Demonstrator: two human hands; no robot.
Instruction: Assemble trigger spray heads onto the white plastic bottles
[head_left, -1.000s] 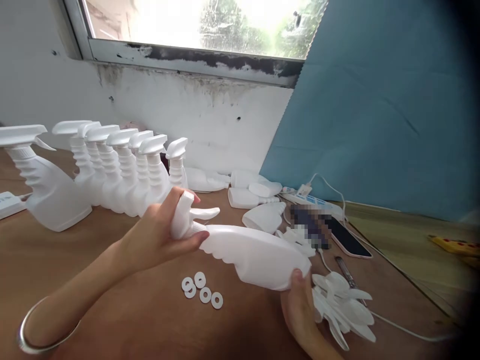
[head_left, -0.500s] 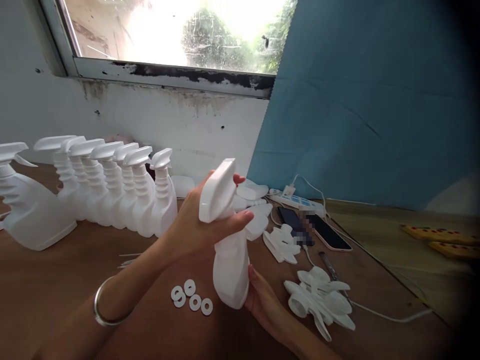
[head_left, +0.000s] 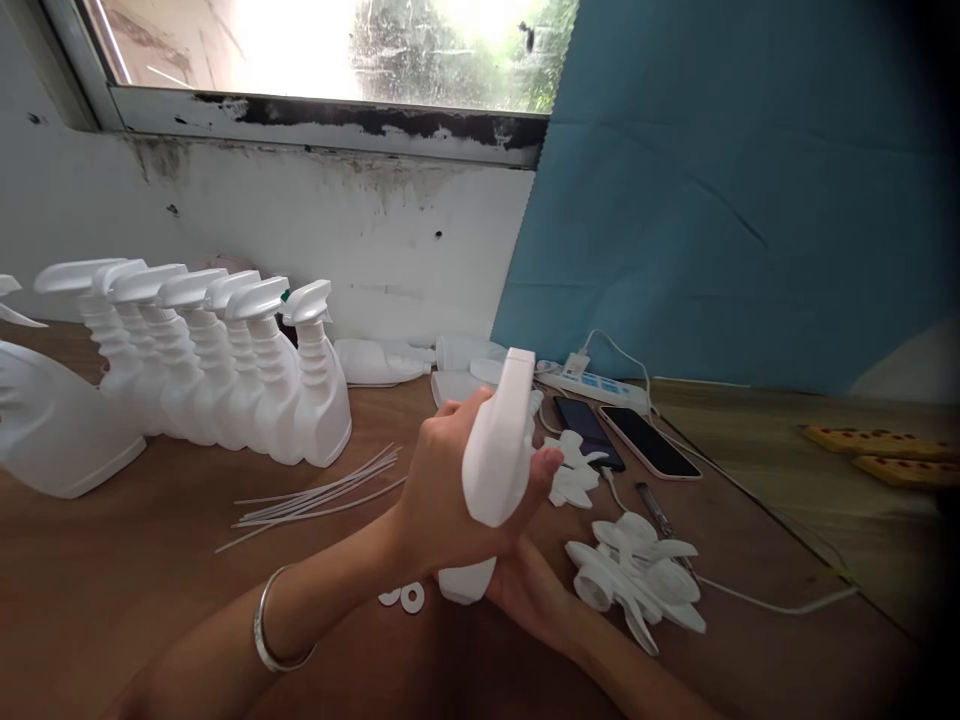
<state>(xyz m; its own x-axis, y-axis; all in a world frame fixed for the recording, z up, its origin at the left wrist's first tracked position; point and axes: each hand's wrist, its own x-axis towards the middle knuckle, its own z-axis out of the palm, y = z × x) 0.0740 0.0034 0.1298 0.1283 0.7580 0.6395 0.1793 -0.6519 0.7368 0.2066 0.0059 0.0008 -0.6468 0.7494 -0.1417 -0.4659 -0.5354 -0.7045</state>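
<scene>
Fitting of the trigger head (head_left: 499,450) onto the spray bottle (head_left: 466,578) is judged under way: the head is clamped by the left hand (head_left: 442,495), the bottle's base is cupped upright above the table (head_left: 150,560) by the right hand (head_left: 529,590). Firm tightening is called for next.

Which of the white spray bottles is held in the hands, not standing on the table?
The spray bottle in front: the left hand grips its trigger head and the right hand supports its base. The row of bottles stands untouched on the table.
</scene>
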